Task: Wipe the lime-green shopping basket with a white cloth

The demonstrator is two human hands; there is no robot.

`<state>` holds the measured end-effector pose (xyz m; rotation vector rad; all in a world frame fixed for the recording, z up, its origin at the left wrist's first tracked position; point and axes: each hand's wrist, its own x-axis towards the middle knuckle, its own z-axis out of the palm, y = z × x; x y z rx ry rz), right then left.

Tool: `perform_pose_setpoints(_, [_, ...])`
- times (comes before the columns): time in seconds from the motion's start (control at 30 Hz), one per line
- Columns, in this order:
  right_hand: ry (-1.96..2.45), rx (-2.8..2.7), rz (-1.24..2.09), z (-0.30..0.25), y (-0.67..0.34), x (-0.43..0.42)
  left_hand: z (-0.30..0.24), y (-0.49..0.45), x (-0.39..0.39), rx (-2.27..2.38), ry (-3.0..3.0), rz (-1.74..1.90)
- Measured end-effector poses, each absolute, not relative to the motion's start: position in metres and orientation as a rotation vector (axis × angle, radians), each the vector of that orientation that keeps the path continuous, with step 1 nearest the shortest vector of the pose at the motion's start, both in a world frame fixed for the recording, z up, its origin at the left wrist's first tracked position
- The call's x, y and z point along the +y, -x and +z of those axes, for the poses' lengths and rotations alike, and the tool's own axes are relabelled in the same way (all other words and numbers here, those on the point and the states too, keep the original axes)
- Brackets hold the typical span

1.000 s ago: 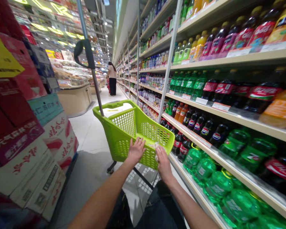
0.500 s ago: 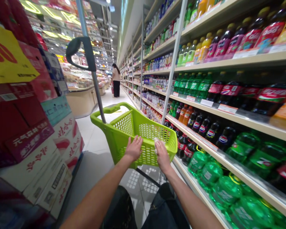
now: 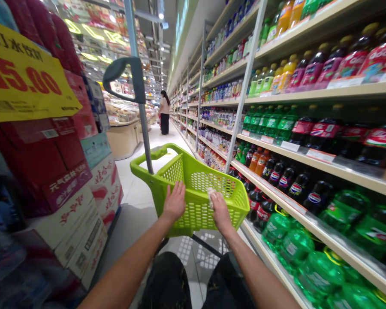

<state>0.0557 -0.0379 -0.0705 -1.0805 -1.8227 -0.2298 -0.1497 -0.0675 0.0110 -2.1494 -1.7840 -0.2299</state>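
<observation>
1. basket (image 3: pixel 196 195), green, is in the middle of the frame on thin dark legs, its near side toward the person's knees (image 3: pixel 169 279).
2. left hand (image 3: pixel 175 201), just left of centre, is flattened with fingers straight and nothing gripped, over the near rim; contact is hard to confirm. a firm palm there should steady the basket.
3. tissue (image 3: pixel 209 195), just right of centre, is bunched in the right hand (image 3: pixel 221 212), fingers curled over it at the near rim. light, even pressure along the edge should serve best, with tissue between fingertips and plastic; the holes may snag it.
4. boxes (image 3: pixel 73 214), stacked at the left of the frame under a yellow price sign (image 3: pixel 28 81), make a hard boundary, well apart from the left hand.
5. floor (image 3: pixel 130 214) between boxes and basket offers the most room; the pole (image 3: pixel 145 133) at the basket's left end is what the left arm should avoid.
6. another person (image 3: pixel 164 113) is far off, upper centre.
7. shelf (image 3: pixel 357 92), filling the right, passes close to the basket's right end; whether they touch is unclear. bottles (image 3: pixel 320 270) at lower right limit the right elbow.
</observation>
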Motion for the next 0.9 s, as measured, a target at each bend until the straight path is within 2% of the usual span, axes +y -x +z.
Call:
perform_pose_setpoints(0.13, [1.222,-1.675,-0.179,-0.071,-0.063,-0.035,0.013,0.17,-0.075,-1.799,2.098,-0.239])
perform_pose_setpoints(0.3, [1.074,-1.849,-0.006,-0.049,0.012,-0.033,0.016,0.175,-0.083,-1.672,2.204,-0.294])
perform_pose_setpoints(0.37, [1.005,-1.914,0.021,-0.042,0.028,-0.032,0.026,0.191,-0.083,-1.658,2.138,-0.449])
perform_pose_setpoints(0.5, [1.119,-1.823,0.064,-0.044,0.009,-0.025,0.054,0.238,-0.075,-1.954,1.688,-0.801])
perform_pose_setpoints(0.6, [1.121,-1.769,0.122,-0.04,0.013,-0.018,0.065,0.261,-0.067,-2.068,1.76,-0.643])
perform_pose_setpoints(0.73, [0.996,-1.818,0.195,-0.005,0.091,-0.015,0.064,0.264,-0.064,-2.036,1.849,-0.463])
perform_pose_setpoints(0.9, [0.85,-1.969,0.107,0.034,0.163,-0.024,0.06,0.26,-0.068,-2.008,1.84,-0.403])
